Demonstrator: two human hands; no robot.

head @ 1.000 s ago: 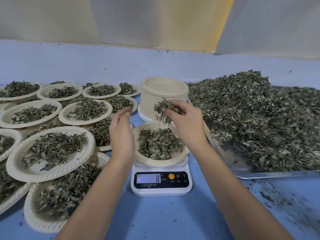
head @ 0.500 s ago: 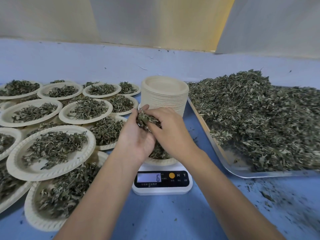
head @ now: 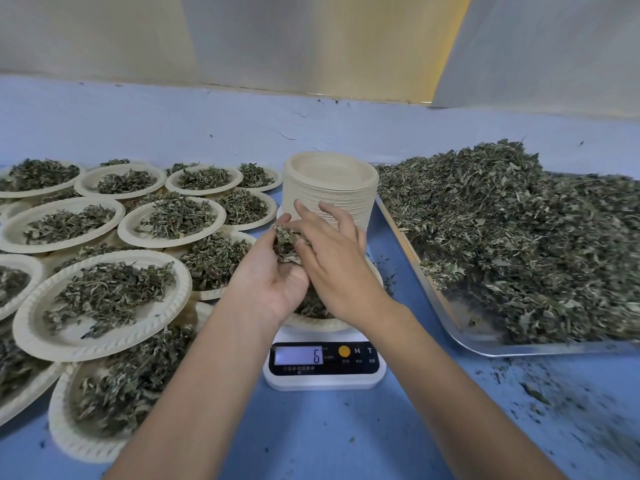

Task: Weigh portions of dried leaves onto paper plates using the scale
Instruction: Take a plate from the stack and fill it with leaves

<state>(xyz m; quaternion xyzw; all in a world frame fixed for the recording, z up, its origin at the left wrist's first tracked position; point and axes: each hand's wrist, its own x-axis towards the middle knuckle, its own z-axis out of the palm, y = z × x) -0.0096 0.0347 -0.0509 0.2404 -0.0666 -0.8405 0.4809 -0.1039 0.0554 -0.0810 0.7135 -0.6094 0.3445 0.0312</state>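
We're cupping a leaf clump (head: 285, 242) in our left hand (head: 273, 282), fingers curled round it, above the plate (head: 322, 324) on the scale (head: 323, 368), which is reading 6. Our right hand (head: 332, 265) is resting loose, fairly straight fingers on the clump. The leaf pile (head: 502, 237) is sitting on the tray (head: 519, 348), just right.

The blue table (head: 329, 441) carries a scale (head: 323, 381) near its front edge, a plate stack (head: 329, 199) behind it, filled plates (head: 104, 352) overlapping leftward, a tray (head: 519, 348) of leaves (head: 502, 237) rightward, and crumbs (head: 533, 396) front-right.
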